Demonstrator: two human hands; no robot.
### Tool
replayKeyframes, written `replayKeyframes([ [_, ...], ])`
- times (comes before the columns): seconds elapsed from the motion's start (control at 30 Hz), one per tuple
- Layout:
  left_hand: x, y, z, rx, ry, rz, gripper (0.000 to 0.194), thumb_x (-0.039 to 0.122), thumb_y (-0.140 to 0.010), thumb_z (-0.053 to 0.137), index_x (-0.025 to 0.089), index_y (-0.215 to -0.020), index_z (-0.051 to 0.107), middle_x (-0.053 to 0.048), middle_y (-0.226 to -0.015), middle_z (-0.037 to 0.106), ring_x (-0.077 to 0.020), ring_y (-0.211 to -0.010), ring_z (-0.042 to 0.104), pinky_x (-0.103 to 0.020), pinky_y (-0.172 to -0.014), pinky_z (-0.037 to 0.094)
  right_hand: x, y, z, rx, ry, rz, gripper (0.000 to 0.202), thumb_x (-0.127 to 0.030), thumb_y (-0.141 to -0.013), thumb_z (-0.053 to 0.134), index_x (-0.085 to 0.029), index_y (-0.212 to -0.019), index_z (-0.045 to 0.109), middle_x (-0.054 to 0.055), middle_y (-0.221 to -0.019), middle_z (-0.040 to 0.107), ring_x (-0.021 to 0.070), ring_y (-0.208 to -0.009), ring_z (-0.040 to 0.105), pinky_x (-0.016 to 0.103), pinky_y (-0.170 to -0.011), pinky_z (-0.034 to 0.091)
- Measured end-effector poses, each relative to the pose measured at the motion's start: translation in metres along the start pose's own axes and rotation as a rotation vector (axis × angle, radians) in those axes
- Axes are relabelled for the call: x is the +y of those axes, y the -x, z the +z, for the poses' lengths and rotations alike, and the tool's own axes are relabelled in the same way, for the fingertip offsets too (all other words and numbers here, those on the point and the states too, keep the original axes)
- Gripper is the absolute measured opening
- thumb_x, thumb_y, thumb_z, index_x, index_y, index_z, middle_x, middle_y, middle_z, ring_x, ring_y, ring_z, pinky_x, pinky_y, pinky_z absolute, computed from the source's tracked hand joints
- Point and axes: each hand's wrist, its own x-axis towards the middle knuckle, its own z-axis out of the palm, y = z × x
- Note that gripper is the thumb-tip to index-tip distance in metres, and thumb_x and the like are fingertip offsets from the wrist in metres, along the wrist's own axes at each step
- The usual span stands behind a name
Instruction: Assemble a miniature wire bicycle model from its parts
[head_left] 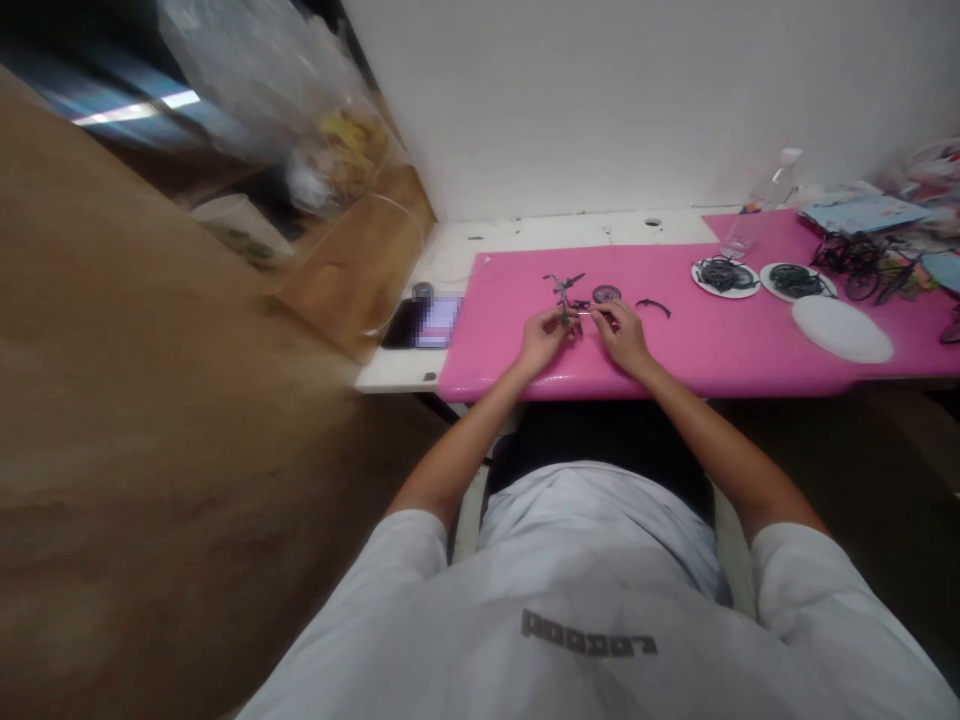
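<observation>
My left hand [547, 338] is closed around the lower part of a miniature bicycle frame [562, 288], whose handlebar end points away from me. My right hand [619, 333] pinches a thin, shiny rod [584, 314] that reaches left toward the frame. Whether the rod touches the frame is too small to tell. Just beyond my right fingers lies a small bicycle wheel [607, 293]. A curved black strip, perhaps a mudguard [655, 307], rests to its right on the pink mat [510, 290].
Two white plates with dark small parts [724, 276] sit to the right, near a white oval lid or plate [844, 329]. Behind them stands a clear bottle [761, 205]. Several dark miniature bicycles [855, 260] cluster at far right. A phone [439, 322] lies left of the mat.
</observation>
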Motion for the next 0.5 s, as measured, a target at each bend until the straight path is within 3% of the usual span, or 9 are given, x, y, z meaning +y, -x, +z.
replayKeyframes([
  [0.17,-0.0062,-0.0027,-0.0020,-0.014,0.005,-0.003,0.054,0.065,-0.088,0.092,0.016,-0.103,0.079,-0.007,-0.082,0.079,-0.0137,-0.064,0.070,-0.028,-0.064,0.060,-0.0001,0.0011,0.0017,0.019,-0.139,0.091,0.035,-0.059,-0.097,0.080,-0.026,-0.102,0.089,0.009,-0.107,0.088,0.0249,-0.087,0.079,0.039,-0.078,0.061],
  [0.3,-0.0100,-0.0043,-0.0039,-0.040,-0.025,-0.001,0.047,0.060,-0.092,0.091,0.017,-0.104,0.078,-0.007,-0.087,0.079,-0.0133,-0.067,0.071,-0.028,-0.067,0.060,-0.0009,0.0017,0.0015,0.006,-0.197,0.157,0.026,-0.051,-0.095,0.082,-0.026,-0.101,0.090,0.007,-0.106,0.089,0.0231,-0.082,0.080,0.039,-0.078,0.063],
  [0.5,-0.0047,-0.0023,-0.0027,-0.066,-0.080,0.019,0.033,0.049,-0.096,0.088,0.018,-0.098,0.076,-0.007,-0.089,0.079,-0.0142,-0.072,0.072,-0.028,-0.069,0.060,-0.0027,0.0023,0.0004,-0.013,-0.217,0.143,0.024,-0.049,-0.095,0.082,-0.027,-0.101,0.090,0.006,-0.099,0.088,0.0242,-0.082,0.081,0.040,-0.080,0.065],
])
